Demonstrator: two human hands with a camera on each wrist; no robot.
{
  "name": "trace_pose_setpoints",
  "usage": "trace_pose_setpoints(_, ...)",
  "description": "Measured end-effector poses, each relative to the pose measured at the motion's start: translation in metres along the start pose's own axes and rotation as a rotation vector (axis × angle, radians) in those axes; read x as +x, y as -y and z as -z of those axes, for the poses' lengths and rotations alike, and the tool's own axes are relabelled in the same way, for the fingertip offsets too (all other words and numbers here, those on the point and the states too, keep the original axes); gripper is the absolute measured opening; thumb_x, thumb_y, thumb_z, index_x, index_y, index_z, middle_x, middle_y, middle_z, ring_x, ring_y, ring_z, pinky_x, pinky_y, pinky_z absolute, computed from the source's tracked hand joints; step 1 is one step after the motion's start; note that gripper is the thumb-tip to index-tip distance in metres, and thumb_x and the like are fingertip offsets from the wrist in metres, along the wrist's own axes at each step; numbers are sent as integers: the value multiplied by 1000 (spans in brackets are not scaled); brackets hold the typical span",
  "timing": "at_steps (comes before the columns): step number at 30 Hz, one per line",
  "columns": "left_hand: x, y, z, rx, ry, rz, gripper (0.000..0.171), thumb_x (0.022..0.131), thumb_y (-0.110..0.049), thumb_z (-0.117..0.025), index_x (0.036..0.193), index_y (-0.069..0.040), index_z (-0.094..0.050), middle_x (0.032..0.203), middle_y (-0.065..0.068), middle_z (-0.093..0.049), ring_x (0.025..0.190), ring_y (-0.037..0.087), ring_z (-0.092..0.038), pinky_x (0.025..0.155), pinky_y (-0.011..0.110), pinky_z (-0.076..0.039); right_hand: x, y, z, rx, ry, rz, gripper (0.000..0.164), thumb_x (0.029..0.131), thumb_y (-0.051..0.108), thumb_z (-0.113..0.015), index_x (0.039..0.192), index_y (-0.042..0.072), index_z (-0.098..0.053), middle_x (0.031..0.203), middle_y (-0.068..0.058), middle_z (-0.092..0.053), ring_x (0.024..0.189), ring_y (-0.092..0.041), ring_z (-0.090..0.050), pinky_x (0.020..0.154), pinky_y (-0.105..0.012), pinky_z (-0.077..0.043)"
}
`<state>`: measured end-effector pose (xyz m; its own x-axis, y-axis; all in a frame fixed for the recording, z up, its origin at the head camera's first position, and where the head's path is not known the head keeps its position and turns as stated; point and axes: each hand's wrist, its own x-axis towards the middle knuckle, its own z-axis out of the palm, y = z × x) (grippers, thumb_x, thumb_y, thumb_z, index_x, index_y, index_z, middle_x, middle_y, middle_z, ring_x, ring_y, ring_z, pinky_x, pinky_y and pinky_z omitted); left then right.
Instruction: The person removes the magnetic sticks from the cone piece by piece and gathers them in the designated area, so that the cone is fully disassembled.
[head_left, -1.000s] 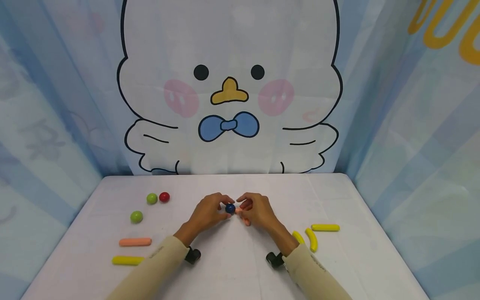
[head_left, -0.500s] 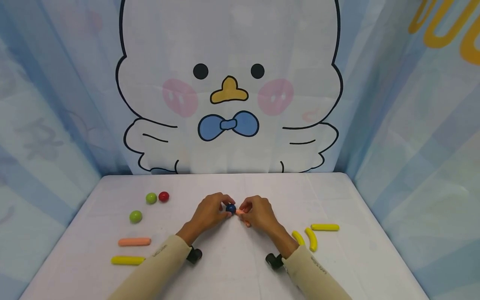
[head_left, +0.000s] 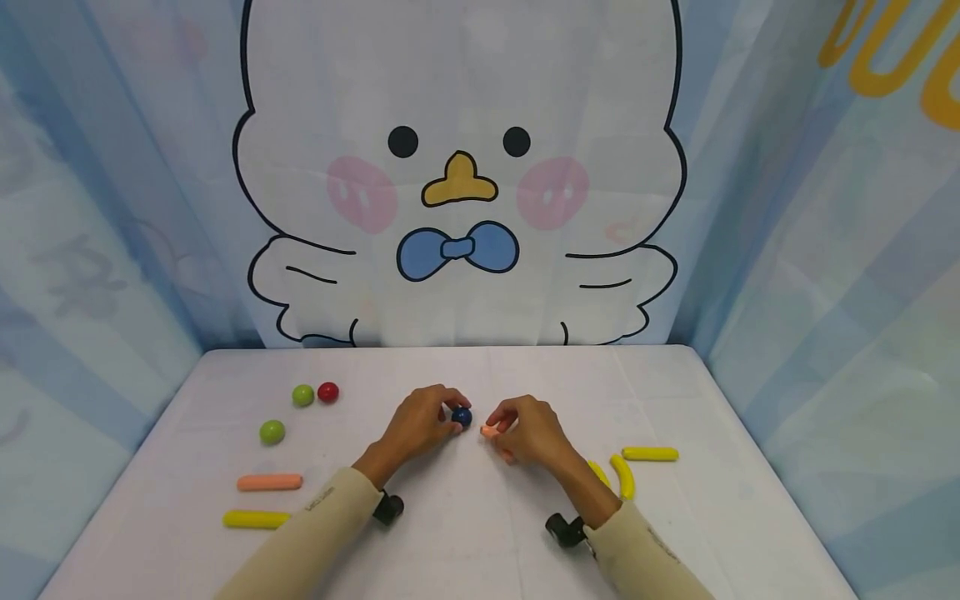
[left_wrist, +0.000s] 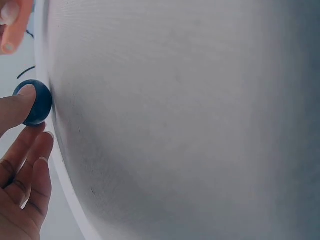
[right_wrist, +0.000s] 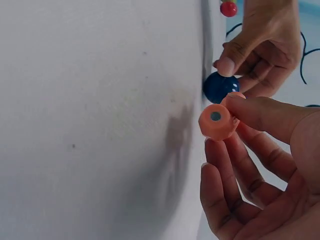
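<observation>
On the white table [head_left: 480, 533], my left hand [head_left: 452, 417] pinches a small dark blue ball [head_left: 462, 417] that rests on the tabletop. The left wrist view shows the thumb on that blue ball [left_wrist: 34, 102]. My right hand [head_left: 497, 426] grips a short orange stick [head_left: 490, 431] just right of the ball, with a small gap between them. In the right wrist view the orange stick's [right_wrist: 217, 121] round end has a dark dot at its centre and faces the blue ball [right_wrist: 220, 86], apart from it.
Two green balls [head_left: 303, 395] [head_left: 272, 432] and a red ball [head_left: 327, 392] lie at the left. An orange stick [head_left: 270, 482] and a yellow stick [head_left: 255, 520] lie front left. Three yellow sticks [head_left: 650, 454] lie at the right. Curtains enclose the table's back and sides.
The orange stick's end was against the blue ball. My right hand has drawn the stick a little to the right, off the ball. The left hand has stayed put.
</observation>
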<state>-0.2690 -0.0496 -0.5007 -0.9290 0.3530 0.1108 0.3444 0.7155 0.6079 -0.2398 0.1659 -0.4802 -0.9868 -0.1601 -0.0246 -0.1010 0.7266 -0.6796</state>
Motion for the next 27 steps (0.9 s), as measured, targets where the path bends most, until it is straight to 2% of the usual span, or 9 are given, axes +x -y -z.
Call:
trace_pose_setpoints(4, 0, 0, 0, 4, -1, -3, 31, 88, -13, -88, 116, -20, -79, 107, 1, -75, 83, 13, -57, 77, 30, -50, -9, -1, 9, -5, -12, -1, 14, 84, 16, -89, 89, 24, -78, 78, 7, -68, 73, -15, -59, 64, -32, -44)
trace_pose_setpoints(10, -2, -1, -1, -4, -4, -4, 32, 87, -12, -88, 117, -19, -79, 107, 1, -74, 84, 14, -58, 78, 31, -50, -22, -5, 24, 3, -15, -71, 19, 84, 13, -90, 92, 24, -77, 85, 4, -67, 80, -18, -60, 65, -32, -47)
trace_pose_setpoints(19, -3, 3, -3, -10, -32, -22, 31, 86, -11, -89, 115, -20, -79, 106, -1, -75, 85, 14, -59, 77, 30, -50, -46, -19, 42, 1, -58, -120, 22, 81, 11, -91, 93, 23, -77, 84, 4, -68, 80, -16, -60, 65, -31, -46)
trace_pose_setpoints(27, -3, 2, -3, -8, -31, -18, 32, 87, -11, -89, 116, -20, -79, 107, 0, -75, 86, 14, -59, 79, 30, -51, -60, -36, 49, -20, -89, -150, 20, 81, 13, -91, 92, 23, -78, 84, 4, -69, 82, -16, -60, 65, -31, -46)
